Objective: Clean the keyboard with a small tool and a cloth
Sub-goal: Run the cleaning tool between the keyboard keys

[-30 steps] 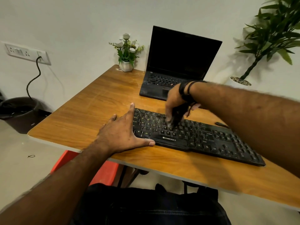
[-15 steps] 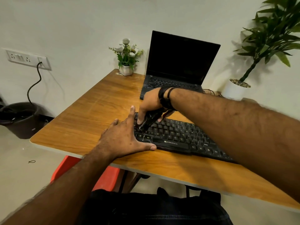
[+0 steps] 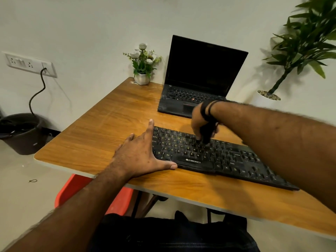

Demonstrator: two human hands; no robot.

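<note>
Keyboard: a black keyboard (image 3: 218,157) lies on the wooden table (image 3: 101,135), slanting from the middle toward the near right edge.
Left hand: the left hand (image 3: 140,153) lies flat with fingers straight and spread, pressing the left end of the keyboard; the thumb runs along its front edge, the forefinger along its left side.
Right hand: the right hand (image 3: 200,122) reaches down over the middle upper rows, fingers curled round a small dark tool (image 3: 207,133) whose tip meets the keys; the tool is blurred, so its kind is unclear.
Wrist: dark bands (image 3: 207,110) circle the right wrist.
Laptop: an open black laptop (image 3: 200,77) with a dark screen stands behind the keyboard.
Flowers: a small white pot of flowers (image 3: 142,70) sits at the far corner, left of the laptop.
Floor: a dark bin (image 3: 21,133) stands below a wall socket (image 3: 29,64).
</note>
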